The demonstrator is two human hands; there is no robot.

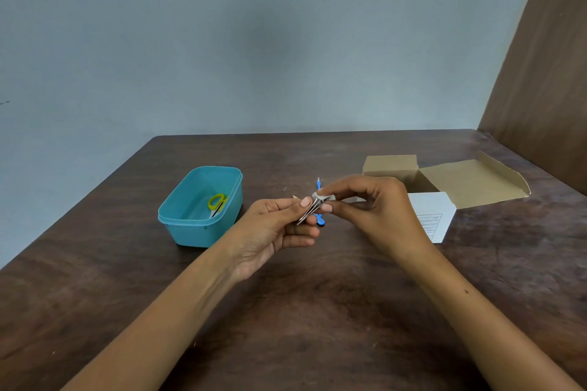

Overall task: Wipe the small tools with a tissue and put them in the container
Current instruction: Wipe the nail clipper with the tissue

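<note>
My left hand (279, 225) holds a small metal tool, seemingly tweezers (307, 213), between thumb and fingers above the table's middle. My right hand (371, 209) pinches a small white tissue (324, 197) round the tool's upper end. A blue-handled tool (319, 217) lies on the table just behind my hands, partly hidden by them. The teal container (178, 216) stands open to the left, with yellow-handled scissors (217, 202) lying inside it.
An opened brown cardboard box (470, 182) with a white printed flap (435, 216) lies at the right, behind my right hand. The dark wooden table (317, 311) meets a grey wall at the back and a brown panel at the right.
</note>
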